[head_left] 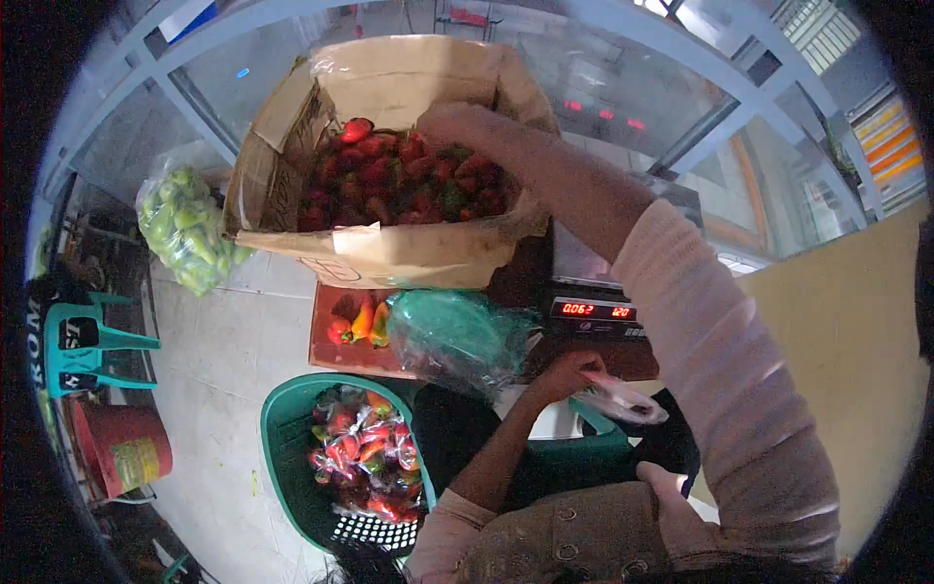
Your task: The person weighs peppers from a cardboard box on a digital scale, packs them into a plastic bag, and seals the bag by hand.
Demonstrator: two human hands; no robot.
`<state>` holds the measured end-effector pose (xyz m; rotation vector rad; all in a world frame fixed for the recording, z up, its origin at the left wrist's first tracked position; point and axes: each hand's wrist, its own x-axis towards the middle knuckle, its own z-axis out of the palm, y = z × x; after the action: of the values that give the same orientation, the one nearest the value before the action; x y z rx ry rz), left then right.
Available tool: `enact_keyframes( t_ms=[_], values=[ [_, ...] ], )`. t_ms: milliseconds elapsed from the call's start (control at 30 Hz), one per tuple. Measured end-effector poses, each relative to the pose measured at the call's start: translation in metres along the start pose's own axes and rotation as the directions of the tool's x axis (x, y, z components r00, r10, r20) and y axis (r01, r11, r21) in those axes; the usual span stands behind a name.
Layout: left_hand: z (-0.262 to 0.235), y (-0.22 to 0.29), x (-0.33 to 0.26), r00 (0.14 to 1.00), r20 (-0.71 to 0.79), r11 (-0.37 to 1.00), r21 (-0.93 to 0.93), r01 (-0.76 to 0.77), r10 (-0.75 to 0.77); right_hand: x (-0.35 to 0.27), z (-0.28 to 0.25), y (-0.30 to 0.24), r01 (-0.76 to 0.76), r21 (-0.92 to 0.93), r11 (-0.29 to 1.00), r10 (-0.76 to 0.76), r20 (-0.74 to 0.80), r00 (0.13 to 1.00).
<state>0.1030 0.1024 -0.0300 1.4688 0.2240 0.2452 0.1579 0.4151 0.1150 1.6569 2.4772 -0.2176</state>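
Note:
My right hand (452, 127) reaches into a large cardboard box (379, 255) from the right side. Under it lies a heap of red peppers (379, 175), with some green among them. The fingers point down at the peppers and blur into them, so their grip does not show. Lower down, in front of the scale, my left hand (569, 378) is closed on a clear plastic bag (628, 401) that hangs to the right. Part of the bag looks reddish by my fingers; its contents are unclear. The digital scale (593, 311) has a lit red display.
Loose red and orange peppers (362, 321) lie beside green and clear plastic bags (452, 331) on a reddish-brown surface (336, 360). A green basket (277, 438) below holds bagged peppers. Left are a bag of green peppers (185, 229), a turquoise chair (97, 341) and a red bucket (122, 443).

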Motion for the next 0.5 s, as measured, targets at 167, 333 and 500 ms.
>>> enact_keyframes(
  t_ms=[167,333,500],
  values=[
    [0.004,-0.005,0.0,1.0,0.005,0.999,-0.039,0.005,-0.005,0.0,0.043,0.022,-0.534,0.714,0.452,0.444,0.339,0.829],
    [0.0,0.009,-0.01,0.995,-0.065,0.996,-0.051,0.073,-0.076,0.011,0.057,0.01,-0.444,0.598,0.667,0.379,0.24,0.894],
    [-0.003,0.007,-0.012,0.997,-0.058,0.999,-0.02,0.049,-0.05,-0.005,0.035,0.006,-0.177,0.33,0.927,0.143,0.126,0.982]
  ],
)
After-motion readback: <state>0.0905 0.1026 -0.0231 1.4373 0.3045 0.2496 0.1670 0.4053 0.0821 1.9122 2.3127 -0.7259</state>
